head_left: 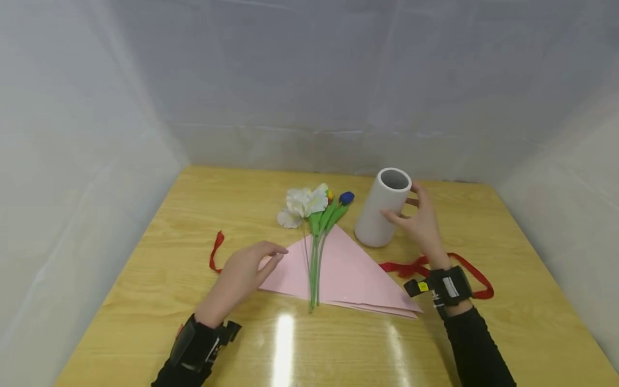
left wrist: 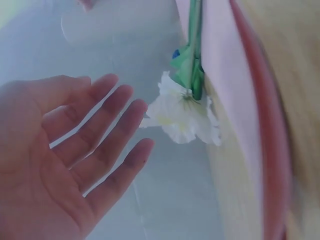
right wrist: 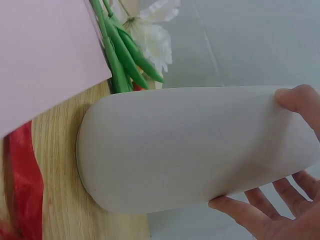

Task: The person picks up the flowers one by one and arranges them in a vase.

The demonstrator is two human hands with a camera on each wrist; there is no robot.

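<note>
A white cylindrical vase stands upright on the wooden table. My right hand holds it near the rim, thumb in front and fingers on the far side. A folded pink paper triangle lies left of the vase. On it lies a bunch of artificial flowers: a white bloom, a blue bud and green stems. My left hand is flat with straight fingers at the paper's left corner and holds nothing.
A red ribbon runs under the paper; one end shows at the left, and a loop lies by my right wrist. White sheeting walls the table on three sides.
</note>
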